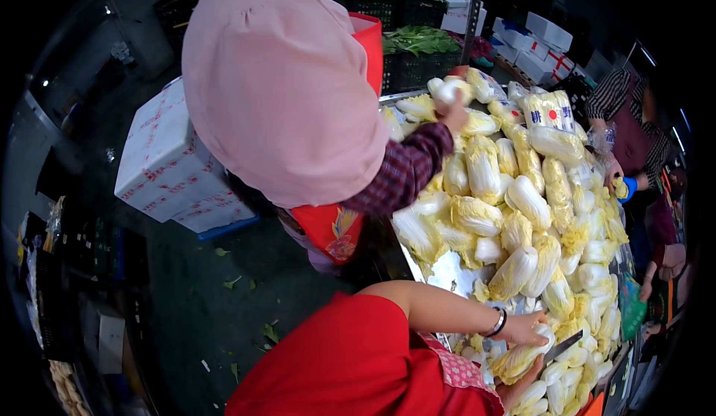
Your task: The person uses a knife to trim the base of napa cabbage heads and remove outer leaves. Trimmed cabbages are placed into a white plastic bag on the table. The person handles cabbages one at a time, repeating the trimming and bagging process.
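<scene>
My left hand [526, 326], with a bracelet and a dark band at the wrist, grips the white base end of a napa cabbage [516, 361]. Just below it, my right hand [521, 387] is partly hidden behind that cabbage. A knife [564, 345] extends from my right hand, its blade beside the cabbage's base. Whether the edge touches the cabbage I cannot tell. Around both hands lies a heap of trimmed napa cabbages [520, 198] on a metal-edged table [411, 259].
A co-worker [279, 91] in a pink head cover stands close on my left, handling a cabbage. Another person [629, 125] works across the heap. Foam boxes [173, 159] stand behind the co-worker. Leafy greens fill black crates [422, 52]. Leaf scraps [271, 333] litter the floor.
</scene>
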Demonstrator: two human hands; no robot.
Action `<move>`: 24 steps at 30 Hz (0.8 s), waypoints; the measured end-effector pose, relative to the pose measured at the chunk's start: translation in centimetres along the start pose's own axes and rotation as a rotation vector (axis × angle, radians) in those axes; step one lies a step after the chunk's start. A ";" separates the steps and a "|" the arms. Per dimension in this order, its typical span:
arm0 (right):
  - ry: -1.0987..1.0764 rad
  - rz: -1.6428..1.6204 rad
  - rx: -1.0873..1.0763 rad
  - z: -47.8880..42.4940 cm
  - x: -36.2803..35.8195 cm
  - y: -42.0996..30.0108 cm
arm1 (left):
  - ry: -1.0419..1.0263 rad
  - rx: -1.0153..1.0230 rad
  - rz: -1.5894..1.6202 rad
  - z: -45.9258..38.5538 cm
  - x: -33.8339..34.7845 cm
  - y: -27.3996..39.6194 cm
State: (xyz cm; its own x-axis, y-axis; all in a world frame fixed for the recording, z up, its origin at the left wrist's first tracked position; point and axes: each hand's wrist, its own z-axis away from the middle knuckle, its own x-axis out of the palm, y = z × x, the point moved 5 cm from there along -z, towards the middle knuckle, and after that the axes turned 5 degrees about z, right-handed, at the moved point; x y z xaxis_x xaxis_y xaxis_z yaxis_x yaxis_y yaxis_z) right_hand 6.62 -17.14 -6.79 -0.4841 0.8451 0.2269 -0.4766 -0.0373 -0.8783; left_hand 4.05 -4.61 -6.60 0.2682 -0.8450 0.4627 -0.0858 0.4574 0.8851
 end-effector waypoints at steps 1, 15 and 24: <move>0.025 0.004 -0.006 -0.1 0.2 0.0 | 0.033 0.060 -0.035 -0.8 -0.5 -1.3; 0.285 0.897 -0.218 2.8 0.9 -4.0 | 0.126 0.148 -0.333 0.5 -0.1 -2.3; 0.225 0.944 -0.273 2.5 -0.8 -3.9 | -0.101 -0.017 -0.534 1.1 0.2 -1.1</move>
State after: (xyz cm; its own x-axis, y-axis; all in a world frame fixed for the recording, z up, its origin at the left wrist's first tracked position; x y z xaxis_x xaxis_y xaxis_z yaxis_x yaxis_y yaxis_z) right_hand 7.06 -18.99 -2.49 -0.4137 0.6152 -0.6711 0.2284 -0.6435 -0.7306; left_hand 3.11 -5.60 -7.37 0.1768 -0.9831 -0.0481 0.0527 -0.0394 0.9978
